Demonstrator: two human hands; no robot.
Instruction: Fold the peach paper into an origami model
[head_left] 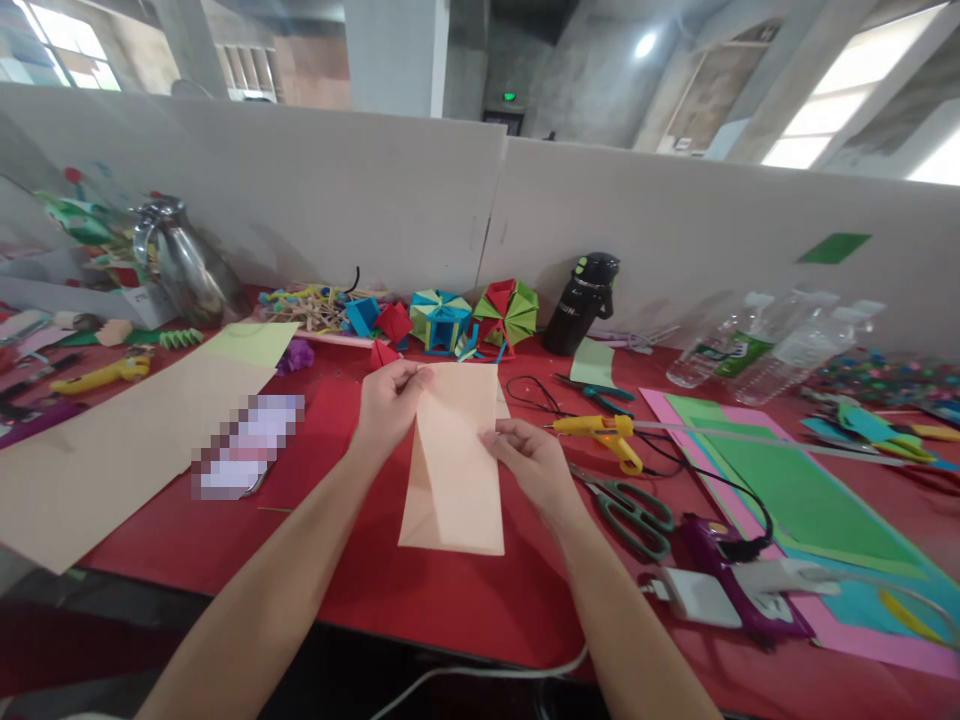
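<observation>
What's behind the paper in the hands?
Beyond the far edge of the paper: a blue-green ornament and a red-green ornament. Red table shows around it; anything directly underneath is covered.

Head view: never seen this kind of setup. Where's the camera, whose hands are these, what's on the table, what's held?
There is no robot here. A person wears one camera on the head, looking forward and down, so the arms come in from the bottom edge.

The left hand pinches the upper left of a folded tan paper; the right hand holds its right edge. Both hands are bare.

The surface is a red table. To the right lie a yellow glue gun, scissors, a purple power strip and coloured sheets. Behind the hands stand folded-paper shapes and a black bottle. To the left is a long tan sheet, plus a pixelated item I can't identify.
</observation>
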